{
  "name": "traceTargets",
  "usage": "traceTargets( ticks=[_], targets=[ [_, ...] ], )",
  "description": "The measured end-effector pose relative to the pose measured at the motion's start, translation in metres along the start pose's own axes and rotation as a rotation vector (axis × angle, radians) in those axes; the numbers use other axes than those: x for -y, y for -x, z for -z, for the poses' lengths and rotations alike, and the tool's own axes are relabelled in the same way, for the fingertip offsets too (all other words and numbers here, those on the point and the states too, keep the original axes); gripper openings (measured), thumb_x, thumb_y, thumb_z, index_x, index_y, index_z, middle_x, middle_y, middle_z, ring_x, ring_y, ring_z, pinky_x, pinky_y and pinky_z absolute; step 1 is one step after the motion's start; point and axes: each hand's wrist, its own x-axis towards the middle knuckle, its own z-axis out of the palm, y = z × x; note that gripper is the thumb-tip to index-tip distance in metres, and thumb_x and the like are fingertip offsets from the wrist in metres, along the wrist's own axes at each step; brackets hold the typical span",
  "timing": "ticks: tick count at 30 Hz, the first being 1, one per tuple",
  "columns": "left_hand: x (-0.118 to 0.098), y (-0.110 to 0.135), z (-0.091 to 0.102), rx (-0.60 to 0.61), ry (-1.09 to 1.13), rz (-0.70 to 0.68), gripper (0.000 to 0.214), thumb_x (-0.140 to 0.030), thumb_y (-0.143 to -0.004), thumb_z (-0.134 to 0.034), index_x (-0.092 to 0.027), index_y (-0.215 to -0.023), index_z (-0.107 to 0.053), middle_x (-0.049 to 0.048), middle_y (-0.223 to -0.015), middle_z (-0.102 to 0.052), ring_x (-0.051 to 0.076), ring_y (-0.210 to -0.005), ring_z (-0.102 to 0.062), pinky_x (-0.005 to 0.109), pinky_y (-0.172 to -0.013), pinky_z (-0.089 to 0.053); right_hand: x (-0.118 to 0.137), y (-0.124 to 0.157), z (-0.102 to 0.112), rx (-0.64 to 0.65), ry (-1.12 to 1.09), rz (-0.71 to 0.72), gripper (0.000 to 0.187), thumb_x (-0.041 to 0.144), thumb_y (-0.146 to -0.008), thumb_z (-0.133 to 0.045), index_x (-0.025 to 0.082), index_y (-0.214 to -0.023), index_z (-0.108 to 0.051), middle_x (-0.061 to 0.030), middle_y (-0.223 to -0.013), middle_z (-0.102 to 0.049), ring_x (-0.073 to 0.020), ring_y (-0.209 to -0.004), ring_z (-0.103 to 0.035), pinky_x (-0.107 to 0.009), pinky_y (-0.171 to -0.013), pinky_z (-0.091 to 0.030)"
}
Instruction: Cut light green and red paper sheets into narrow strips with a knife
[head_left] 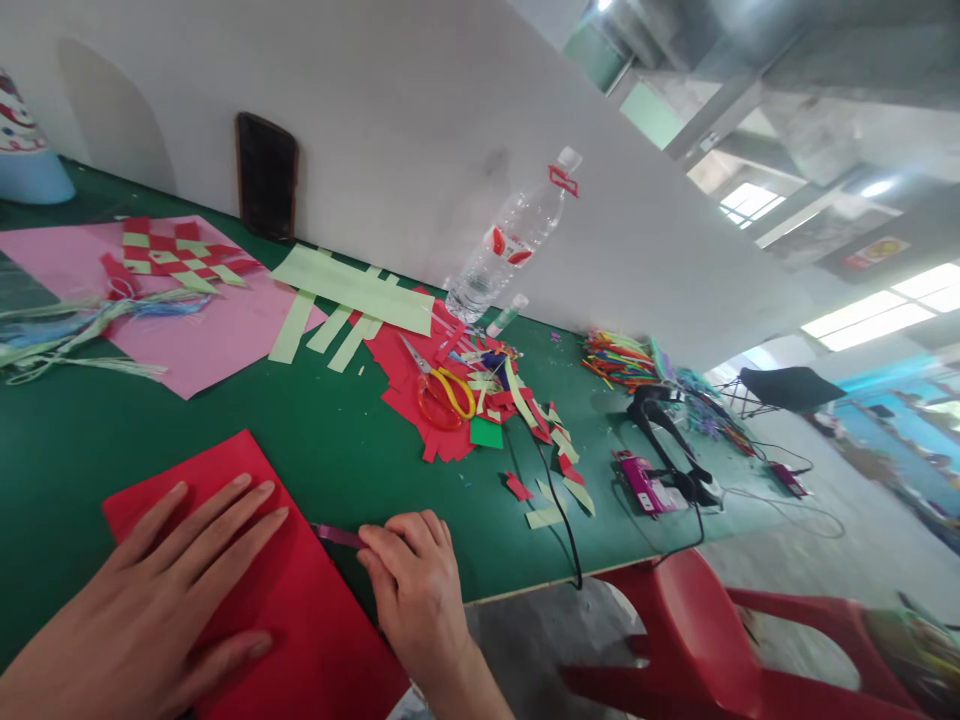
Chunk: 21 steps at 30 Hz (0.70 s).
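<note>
A red sheet of paper lies at the near left of the table, apparently folded or stacked. My left hand rests flat on it, fingers spread. Beside the paper's right edge, my right hand pinches a slim purple tool with a greyish tip; its exact kind is hard to make out. The tip points left and reaches close to the paper's edge. Farther back, yellow-and-orange-handled scissors lie on red paper scraps.
Pale green paper strips, pink paper with a red-and-green woven piece, a phone, a water bottle and a glue stick line the wall. At right are a black strap, cables and a red chair.
</note>
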Motion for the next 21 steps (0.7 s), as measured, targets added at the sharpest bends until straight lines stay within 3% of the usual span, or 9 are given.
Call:
traceTargets(
  ticks=[10, 21],
  targets=[
    [-0.0007, -0.0058, 0.0021, -0.082, 0.049, -0.062, 0.098, -0.086, -0.083, -0.064, -0.048, -0.168, -0.033, -0.0071, -0.165, -0.059, 0.027, -0.151, -0.056, 0.046, -0.14, -0.011, 0.0008, -0.0001, 0.0007, 0.034, 0.029, -0.009, 0.014, 0.031, -0.111, -0.063, 0.03, -0.114, -0.077, -0.0015, -0.096, -0.075, -0.0212, -0.087, -0.064, -0.036, -0.078, -0.039],
    [0.0003, -0.0026, 0.0023, -0.056, 0.038, -0.078, 0.1, -0.085, -0.085, -0.062, -0.044, -0.17, -0.03, -0.0034, -0.168, -0.056, 0.028, -0.152, -0.056, 0.047, -0.14, -0.014, 0.0009, -0.0037, 0.0018, 0.044, 0.01, -0.006, 0.015, 0.029, -0.11, -0.064, 0.029, -0.113, -0.078, -0.0016, -0.095, -0.074, -0.0212, -0.087, -0.064, -0.036, -0.077, -0.04]
  ],
)
